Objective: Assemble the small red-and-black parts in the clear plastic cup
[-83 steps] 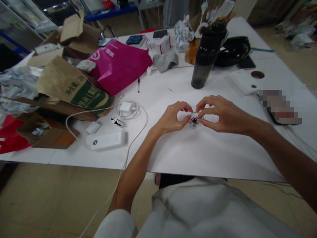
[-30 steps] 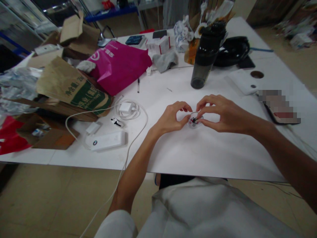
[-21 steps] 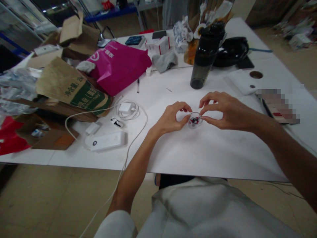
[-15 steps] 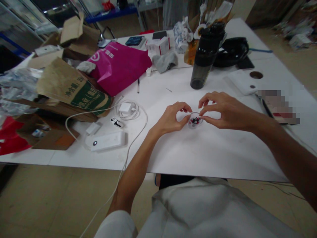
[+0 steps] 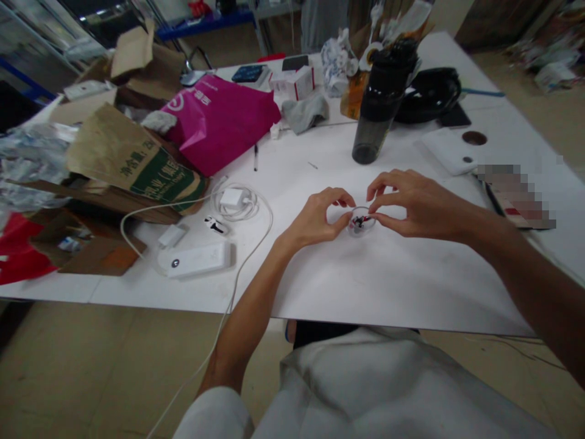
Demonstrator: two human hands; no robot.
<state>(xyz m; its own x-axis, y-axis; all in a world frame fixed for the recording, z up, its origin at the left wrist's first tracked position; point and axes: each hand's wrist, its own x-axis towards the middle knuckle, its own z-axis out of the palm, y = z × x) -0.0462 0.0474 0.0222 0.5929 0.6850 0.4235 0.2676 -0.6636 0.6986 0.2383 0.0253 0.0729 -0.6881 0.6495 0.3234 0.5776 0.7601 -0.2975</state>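
Note:
Between my two hands is a small round clear container (image 5: 361, 230) with tiny black, red and white pieces inside, too small to make out. My left hand (image 5: 320, 218) pinches its left edge between thumb and fingers. On the opposite side, the thumb and fingertips of my right hand (image 5: 409, 206) close on the rim. The container is at or just above the white table (image 5: 388, 280); I cannot tell whether it touches.
A dark drink bottle (image 5: 377, 110) stands beyond my hands. Leftward lie a white power bank (image 5: 198, 260), a coiled cable (image 5: 247, 210), a magenta bag (image 5: 223, 119) and cardboard boxes (image 5: 105, 244). A phone-like object (image 5: 516, 195), partly pixelated, lies right.
Both hands keep their grip in almost the same place. The small pieces inside the clear container look slightly shifted.

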